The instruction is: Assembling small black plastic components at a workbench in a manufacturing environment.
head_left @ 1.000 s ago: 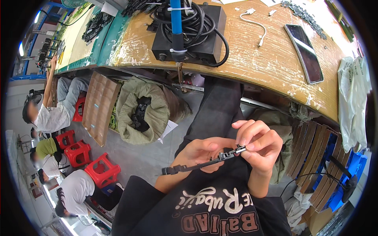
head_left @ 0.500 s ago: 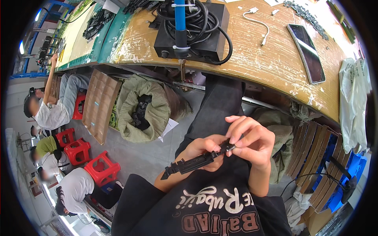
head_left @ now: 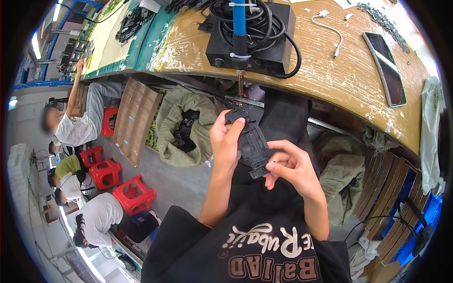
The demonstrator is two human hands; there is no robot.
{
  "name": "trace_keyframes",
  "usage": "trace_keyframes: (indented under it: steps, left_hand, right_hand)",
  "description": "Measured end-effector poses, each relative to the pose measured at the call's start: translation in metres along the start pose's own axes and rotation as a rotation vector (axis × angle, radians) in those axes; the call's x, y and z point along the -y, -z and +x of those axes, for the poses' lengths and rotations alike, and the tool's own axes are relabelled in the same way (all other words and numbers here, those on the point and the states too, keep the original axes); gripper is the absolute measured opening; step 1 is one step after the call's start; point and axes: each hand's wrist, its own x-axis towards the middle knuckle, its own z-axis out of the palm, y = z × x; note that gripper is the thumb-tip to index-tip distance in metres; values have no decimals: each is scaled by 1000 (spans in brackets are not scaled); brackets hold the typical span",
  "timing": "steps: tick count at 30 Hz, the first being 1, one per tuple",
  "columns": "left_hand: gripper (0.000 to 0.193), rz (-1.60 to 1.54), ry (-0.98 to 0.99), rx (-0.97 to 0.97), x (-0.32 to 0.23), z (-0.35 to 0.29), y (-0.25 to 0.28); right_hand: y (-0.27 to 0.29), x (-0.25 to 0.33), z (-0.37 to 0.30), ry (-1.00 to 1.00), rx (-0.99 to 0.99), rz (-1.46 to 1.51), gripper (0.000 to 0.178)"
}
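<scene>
A flat black moulded plastic part (head_left: 253, 145) is held over my lap, its ribbed, recessed broad face in view. My left hand (head_left: 225, 144) grips its far left end, thumb on top. At the near right end, the fingers and thumb of my right hand (head_left: 293, 166) close on its edge. Just beyond the part, a blue-handled tool like a soldering iron (head_left: 239, 21) hangs tip-down past the table edge. Its brass-coloured tip (head_left: 240, 84) is close to the part's far end; whether they touch I cannot tell.
A black box (head_left: 283, 52) with coiled cable stands on the wooden table (head_left: 325, 70). A phone (head_left: 384, 68) and a white cable (head_left: 330, 30) lie to its right. Below are an open sack (head_left: 170, 141) of black parts and a cardboard divider tray (head_left: 134, 120). Several people sit at left.
The black part has turned from edge-on to broad face up and moved forward, nearer the tool tip. My left hand went forward; the right shifted from its far end to its near end.
</scene>
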Motion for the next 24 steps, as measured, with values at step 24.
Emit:
trace_keyframes:
  steps: [24]
  left_hand:
    - [11,17,-97,11,0,10,-1]
  right_hand:
    - [-3,2,6,62,12,27,34]
